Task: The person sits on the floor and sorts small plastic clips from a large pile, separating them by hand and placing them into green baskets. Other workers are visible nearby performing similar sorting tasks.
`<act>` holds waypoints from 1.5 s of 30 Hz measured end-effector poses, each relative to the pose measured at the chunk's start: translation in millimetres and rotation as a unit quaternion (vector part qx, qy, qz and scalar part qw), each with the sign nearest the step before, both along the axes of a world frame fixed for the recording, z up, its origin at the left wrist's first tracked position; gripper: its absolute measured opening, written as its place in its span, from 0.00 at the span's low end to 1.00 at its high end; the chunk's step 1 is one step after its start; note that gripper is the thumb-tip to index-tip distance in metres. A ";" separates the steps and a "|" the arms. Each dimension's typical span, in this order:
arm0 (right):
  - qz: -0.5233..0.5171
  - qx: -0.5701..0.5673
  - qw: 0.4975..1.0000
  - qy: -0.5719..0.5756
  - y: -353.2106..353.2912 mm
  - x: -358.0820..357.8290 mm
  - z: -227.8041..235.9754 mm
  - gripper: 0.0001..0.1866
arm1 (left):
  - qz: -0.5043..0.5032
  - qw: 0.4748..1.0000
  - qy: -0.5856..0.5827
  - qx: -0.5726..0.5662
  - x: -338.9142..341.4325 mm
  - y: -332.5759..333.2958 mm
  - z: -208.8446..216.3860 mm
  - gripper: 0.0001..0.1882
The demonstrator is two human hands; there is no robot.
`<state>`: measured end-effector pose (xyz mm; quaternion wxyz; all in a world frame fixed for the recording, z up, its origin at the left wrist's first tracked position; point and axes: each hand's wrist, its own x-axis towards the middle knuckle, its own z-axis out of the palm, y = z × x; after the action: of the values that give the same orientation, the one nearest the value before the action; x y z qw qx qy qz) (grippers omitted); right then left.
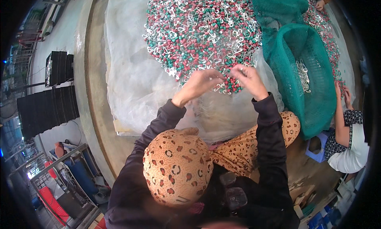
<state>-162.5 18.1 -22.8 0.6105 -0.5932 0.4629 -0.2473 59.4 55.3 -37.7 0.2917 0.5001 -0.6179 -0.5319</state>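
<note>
A broad heap of small red and green pieces mixed with white hooks (198,30) lies spread on a pale translucent sheet (135,82). Both my hands are over its near edge, facing each other with a small gap between them. My left hand (200,85) has its fingers bent toward the right and smeared by motion, so I cannot tell what is in them. The fingers of my right hand (250,81) are curled together at the tips; anything in them is too small to make out. Loose red and green pieces lie just below and between the hands.
On the right stands a green mesh net bag (283,90), opened over a basket with several white hooks (303,76) inside. Beyond it, a co-worker's hands (343,94) are at another heap of pieces (323,34). Black crates (49,110) and a metal cart (67,181) stand at left.
</note>
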 end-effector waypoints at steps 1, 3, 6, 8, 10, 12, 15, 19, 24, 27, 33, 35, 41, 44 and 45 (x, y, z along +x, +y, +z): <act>-0.039 0.044 0.991 -0.117 -1.6 -1.7 -0.8 0.09 | 0.015 1.000 0.005 0.004 1.1 -3.0 -8.4 0.15; -0.106 0.186 0.912 -0.349 -7.1 -21.2 6.7 0.11 | 0.063 0.994 -0.085 0.026 14.2 -10.3 -26.6 0.13; -0.042 0.162 0.826 -0.539 -12.6 -40.4 15.2 0.17 | -0.077 0.967 -0.205 -0.129 -1.4 -6.8 -61.8 0.19; -0.055 0.183 0.798 -0.572 -10.4 -43.8 9.5 0.15 | -0.139 0.920 -0.301 -0.209 -24.4 -0.4 -84.9 0.19; -0.075 0.232 0.782 -0.574 -10.0 -46.0 -1.1 0.11 | -0.147 0.902 -0.303 -0.270 -35.1 -4.1 -102.0 0.16; -0.103 0.321 0.768 -0.544 -11.2 -38.9 -16.9 0.13 | -0.154 0.893 -0.292 -0.304 -33.8 -15.0 -107.9 0.09; -0.155 0.358 0.784 -0.483 -3.4 -27.6 -34.6 0.21 | -0.064 0.924 -0.298 -0.233 -23.2 -27.3 -97.3 0.07; -0.134 0.366 0.747 -0.539 2.9 -14.7 -35.3 0.31 | 0.065 0.970 -0.123 -0.201 -2.9 -40.4 -61.4 0.08; -0.127 0.379 0.722 -0.564 3.1 -3.1 -31.4 0.37 | 0.137 0.895 0.339 0.254 9.2 -39.9 -15.3 0.08; -0.101 0.386 0.699 -0.593 11.2 7.6 -49.7 0.37 | -0.015 0.997 0.079 -0.017 -1.4 -46.4 13.8 0.09; -0.049 0.366 0.588 -0.720 2.8 4.1 -60.0 0.28 | 0.008 0.920 -0.089 -0.381 -37.2 -53.0 49.8 0.18; -0.051 0.287 0.627 -0.722 -11.5 -30.3 -26.9 0.25 | 0.063 0.936 -0.070 -0.340 -8.7 -55.1 41.1 0.17; -0.255 -0.010 0.797 -0.547 -12.3 -185.2 69.0 0.34 | -0.095 0.946 -0.271 -0.149 22.1 -18.9 -67.0 0.18; -0.553 -0.002 0.818 -0.159 -18.8 -221.1 55.1 0.47 | -0.102 0.891 -0.337 -0.288 -0.3 0.1 -110.3 0.22; -0.573 0.013 0.818 -0.049 -21.1 -225.2 47.4 0.50 | -0.114 0.868 -0.350 -0.332 -5.7 -1.8 -117.8 0.20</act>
<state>-387.8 -3.0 24.6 0.3885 -0.1998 0.6918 -0.5750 53.7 53.5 -155.5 0.1429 0.4531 -0.8724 -0.1147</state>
